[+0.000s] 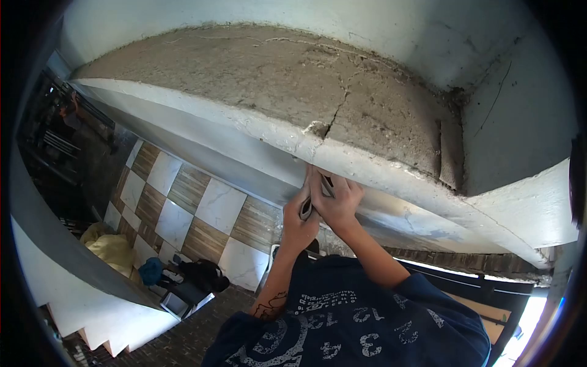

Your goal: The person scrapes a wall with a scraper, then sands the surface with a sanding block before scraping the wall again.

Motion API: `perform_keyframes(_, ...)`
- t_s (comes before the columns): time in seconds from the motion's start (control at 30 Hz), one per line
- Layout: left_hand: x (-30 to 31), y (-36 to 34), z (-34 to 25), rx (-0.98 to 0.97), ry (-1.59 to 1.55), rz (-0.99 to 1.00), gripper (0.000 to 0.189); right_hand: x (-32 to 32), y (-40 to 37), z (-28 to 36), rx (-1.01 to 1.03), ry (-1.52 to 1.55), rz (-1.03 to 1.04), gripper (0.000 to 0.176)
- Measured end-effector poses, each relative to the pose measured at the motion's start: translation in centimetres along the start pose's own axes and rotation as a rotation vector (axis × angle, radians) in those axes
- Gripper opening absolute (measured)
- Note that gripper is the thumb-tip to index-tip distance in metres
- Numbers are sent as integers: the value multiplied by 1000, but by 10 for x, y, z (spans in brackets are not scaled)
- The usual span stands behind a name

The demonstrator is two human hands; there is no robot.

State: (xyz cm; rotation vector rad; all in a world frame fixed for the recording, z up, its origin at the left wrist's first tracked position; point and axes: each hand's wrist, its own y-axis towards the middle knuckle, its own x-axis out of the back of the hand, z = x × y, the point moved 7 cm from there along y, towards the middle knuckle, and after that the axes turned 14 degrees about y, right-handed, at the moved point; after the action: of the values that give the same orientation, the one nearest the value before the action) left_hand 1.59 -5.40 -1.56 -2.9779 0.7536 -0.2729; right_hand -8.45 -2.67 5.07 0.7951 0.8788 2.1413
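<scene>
Both hands are raised side by side against the front face of a white ledge, just under its edge. My left hand is closed round a folded greyish sheet, its rolled end showing dark inside. My right hand lies beside and partly over the left, fingers bent on the same sheet, with a dark fold showing between them. What the sheet is made of I cannot tell. Right above the fingertips, the ledge has a chipped spot and a crack running back across its rough, dusty top.
A wall closes the ledge at the right. Far below on the left lies a chequered tile floor. Near it are a yellowish cloth heap, a dark bag and white stair edges. Another person is at the far left.
</scene>
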Motion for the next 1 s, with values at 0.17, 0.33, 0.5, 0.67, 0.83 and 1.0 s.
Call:
perform_keyframes(0.17, -12, -16, -3, -248, 23, -128, 40, 24, -2, 1, -29, 75, -79, 14)
perform_keyframes(0.33, 13, 2, -8, -119, -112, -112, 35, -19, 9, 12, 15, -65, 18, 21)
perform_keyframes(0.5, 5, -5, -4, -227, -16, -165, 27, -9, 6, 7, 15, 58, -100, 15)
perform_keyframes(0.67, 34, 7, 4, 91, -128, -2, 51, -37, 13, 20, -9, -39, -1, 15)
perform_keyframes(0.83, 21, 2, -6, -288, 46, -152, 42, -18, 10, 14, -1, 18, -59, 14)
perform_keyframes(1.0, 46, 13, 0, -94, -57, -96, 45, -48, 18, 23, 50, -5, -55, 14)
